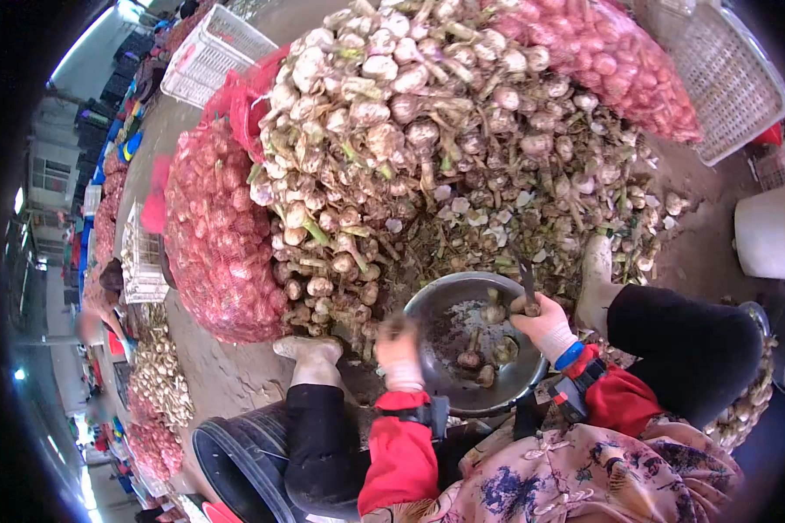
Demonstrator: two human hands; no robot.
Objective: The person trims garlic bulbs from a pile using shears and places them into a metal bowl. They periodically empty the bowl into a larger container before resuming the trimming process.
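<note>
In my right hand (545, 328) is a knife (526, 277), its dark blade pointing up and away over the bowl's right rim. My left hand (399, 356) is closed at the left side of the bowl, smeared by motion. Something brownish shows at its fingertips, too blurred to name. Between my legs sits a metal bowl (436, 386) with several garlic bulbs (470, 356) and small pale scraps inside. Beyond it rises a large heap of garlic (392, 131) with stems and roots on. Peeled skins and cut stems (497, 222) lie at its near side.
A full red mesh sack (218, 235) stands left of the heap, another mesh sack (610, 65) at the back right. White crates (214, 57) and a white bucket (772, 231) flank the heap. A black tub (235, 462) is by my left leg. A person (105, 296) works far left.
</note>
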